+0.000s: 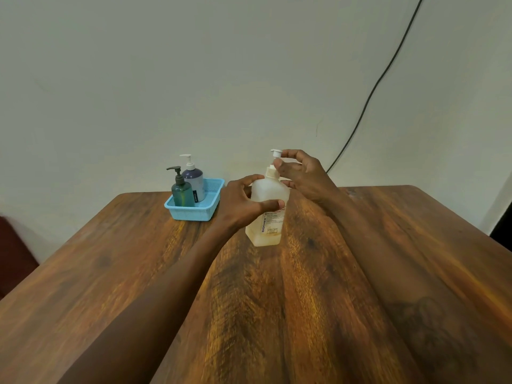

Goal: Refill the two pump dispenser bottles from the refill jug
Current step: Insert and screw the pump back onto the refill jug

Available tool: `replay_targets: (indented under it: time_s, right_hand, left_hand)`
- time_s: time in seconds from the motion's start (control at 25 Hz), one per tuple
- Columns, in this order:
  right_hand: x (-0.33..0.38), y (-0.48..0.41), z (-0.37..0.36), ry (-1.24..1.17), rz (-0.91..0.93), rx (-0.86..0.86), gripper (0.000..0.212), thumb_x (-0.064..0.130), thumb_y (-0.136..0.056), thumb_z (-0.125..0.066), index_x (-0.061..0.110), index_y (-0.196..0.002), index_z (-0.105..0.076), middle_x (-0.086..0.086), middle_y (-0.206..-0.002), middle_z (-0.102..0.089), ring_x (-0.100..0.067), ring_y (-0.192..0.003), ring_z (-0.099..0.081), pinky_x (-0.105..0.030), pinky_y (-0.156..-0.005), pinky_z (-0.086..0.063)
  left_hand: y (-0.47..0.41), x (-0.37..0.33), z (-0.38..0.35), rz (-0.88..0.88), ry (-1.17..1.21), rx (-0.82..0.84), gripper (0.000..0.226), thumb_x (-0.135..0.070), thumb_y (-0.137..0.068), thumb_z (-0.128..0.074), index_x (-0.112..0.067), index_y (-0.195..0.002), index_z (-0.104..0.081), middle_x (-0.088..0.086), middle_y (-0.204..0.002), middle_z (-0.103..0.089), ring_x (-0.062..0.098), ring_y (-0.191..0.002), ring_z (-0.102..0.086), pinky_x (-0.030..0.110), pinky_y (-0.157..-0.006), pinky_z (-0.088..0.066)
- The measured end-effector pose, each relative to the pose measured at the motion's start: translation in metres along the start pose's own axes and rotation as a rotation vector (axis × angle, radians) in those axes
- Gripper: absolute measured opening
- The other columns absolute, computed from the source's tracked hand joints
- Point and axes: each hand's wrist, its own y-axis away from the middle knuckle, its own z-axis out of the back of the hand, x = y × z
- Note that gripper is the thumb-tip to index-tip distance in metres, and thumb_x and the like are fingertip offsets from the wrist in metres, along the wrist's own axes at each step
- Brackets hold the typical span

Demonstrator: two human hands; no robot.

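Standing upright on the table, past its middle toward the far edge, the jug is a squarish translucent white bottle with its own white pump on top. A shallow layer of pale amber liquid sits at the bottom; above that the walls look cloudy and empty. A white label with blue vertical lettering and small red and black print faces the camera; the lettering is partly covered and the fine print is too small to read.

Left hand wraps the jug's shoulder, thumb across the front over the label, fingers curled round the far side and out of sight. Right hand is at the pump: thumb and forefinger pinch the pump head, remaining fingers loosely spread behind the neck. Whether the collar is loosened cannot be told.

Left of the jug, near the far edge, a light blue basket with perforated walls holds two dispensers, both upright at its left end; the right end shows bare mesh. Green bottle, translucent teal with a dark pump, stands in front. Purple bottle with a white pump stands just behind it, touching or nearly so. Fill levels in both are hard to judge. The purple bottle's label reads vertically, partly blocked by the green one.

Both forearms run bare from the bottom edge. A black cable hangs down the pale wall behind
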Motion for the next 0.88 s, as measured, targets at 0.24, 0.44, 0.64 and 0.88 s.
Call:
replay_targets:
  time_s: [0.24, 0.44, 0.64, 0.88]
  right_hand:
    - [-0.004, 0.0, 0.003, -0.173, 0.011, 0.175, 0.041, 0.01, -0.104, -0.058, 0.011, -0.144, -0.056, -0.004, -0.133, -0.069, -0.016, -0.121, -0.068, -0.036, -0.102, -0.056]
    - [-0.003, 0.005, 0.0, -0.009, 0.046, -0.054, 0.037, 0.02, -0.081, -0.087, 0.013, -0.116, -0.075, 0.0, -0.106, -0.079, -0.012, -0.098, -0.076, -0.04, -0.093, -0.061]
    - [0.0, 0.004, -0.014, 0.3, 0.053, -0.386, 0.053, 0.058, -0.056, -0.094, 0.016, -0.085, -0.077, 0.007, -0.078, -0.074, -0.01, -0.073, -0.071, -0.031, -0.066, -0.06]
    - [-0.001, 0.0, -0.012, -0.01, 0.007, -0.078, 0.019, 0.043, -0.095, -0.071, 0.028, -0.106, -0.073, -0.002, -0.11, -0.075, -0.028, -0.107, -0.071, -0.043, -0.093, -0.061]
  left_hand:
    - [0.002, 0.001, 0.004, 0.075, 0.078, 0.113, 0.069, -0.047, -0.065, -0.094, -0.031, -0.127, -0.067, -0.007, -0.115, -0.076, 0.009, -0.1, -0.074, 0.04, -0.086, -0.064]
    - [0.006, -0.007, -0.001, 0.025, -0.092, 0.05, 0.073, -0.053, -0.065, -0.092, -0.028, -0.129, -0.068, -0.006, -0.118, -0.074, 0.012, -0.099, -0.071, 0.037, -0.083, -0.063]
    - [0.007, -0.013, -0.015, -0.036, -0.24, -0.05, 0.084, -0.063, -0.062, -0.087, -0.023, -0.133, -0.067, 0.0, -0.123, -0.074, 0.016, -0.098, -0.07, 0.035, -0.081, -0.062]
    - [0.003, -0.01, -0.009, 0.028, -0.1, -0.047, 0.08, -0.058, -0.061, -0.092, -0.027, -0.131, -0.067, -0.005, -0.121, -0.074, 0.012, -0.101, -0.07, 0.032, -0.083, -0.062]
